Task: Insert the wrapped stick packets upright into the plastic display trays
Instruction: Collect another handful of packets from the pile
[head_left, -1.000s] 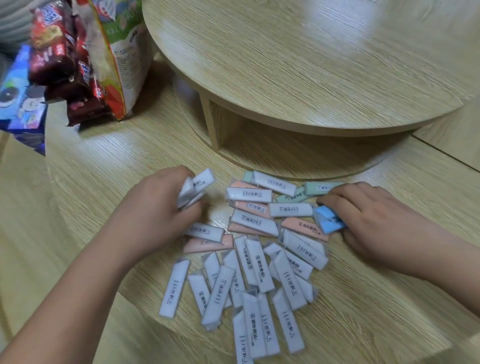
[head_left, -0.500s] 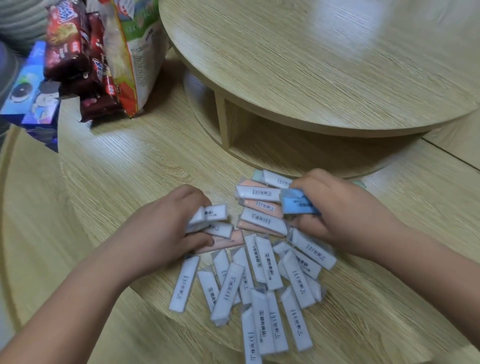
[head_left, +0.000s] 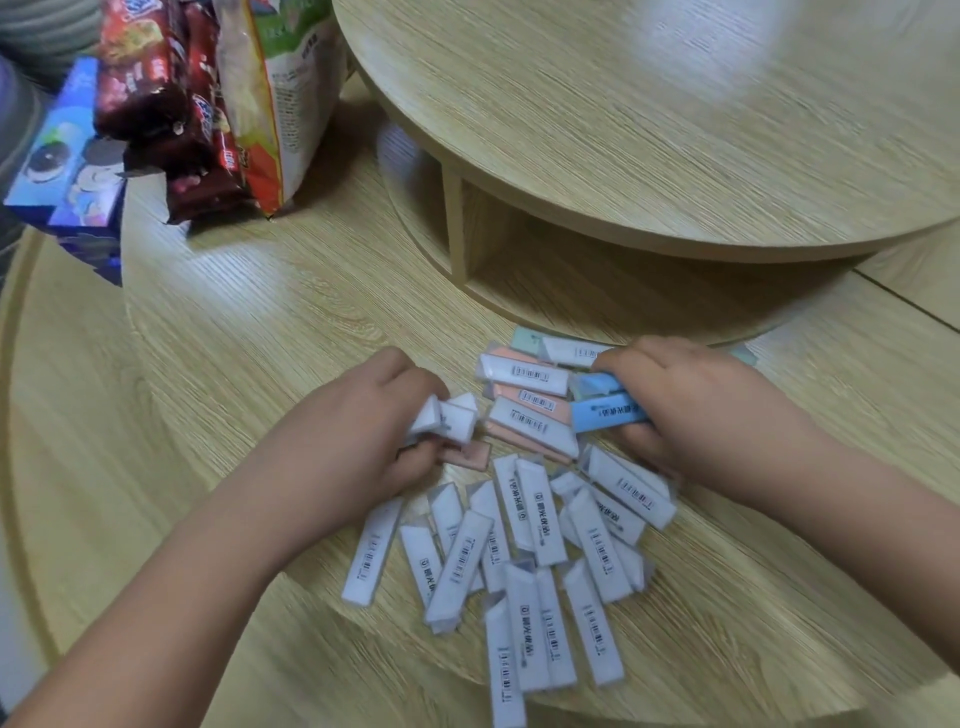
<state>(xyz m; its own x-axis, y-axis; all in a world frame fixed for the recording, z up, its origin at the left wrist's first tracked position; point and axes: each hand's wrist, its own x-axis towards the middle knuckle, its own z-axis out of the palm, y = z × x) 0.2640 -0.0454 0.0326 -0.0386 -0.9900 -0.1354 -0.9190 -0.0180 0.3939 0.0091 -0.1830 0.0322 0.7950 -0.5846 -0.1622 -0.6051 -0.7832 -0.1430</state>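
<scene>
The packets (head_left: 540, 525) lie in a loose heap on the lower worktop (head_left: 260, 338), mostly flat with barcodes up. The white ones spread toward six o'clock and the pink and green ones bunch toward twelve. I can see no display tray from here, so I take this for the gathering step: sticks are collected and squared into bundles so they can go in upright together rather than one by one. At nine o'clock of the heap, the left hand (head_left: 363, 431) has its fingers curled round a few white sticks (head_left: 447, 415). Their ends poke out toward the heap, and the grip is closed tight on them, just above a pink packet (head_left: 467, 456) on the wood. At three o'clock, the right hand (head_left: 696, 410) wraps a blue packet (head_left: 605, 415), held level with its free end pointing at nine. A paler stick seems tucked in above it, though I can't tell how many that grip holds. Both hands keep low, close to the pile, which I judge handy for picking up more. Snack bags (head_left: 208, 104) stand well off at eleven o'clock, and a raised round tier (head_left: 675, 130) fills the far side from twelve to two.
</scene>
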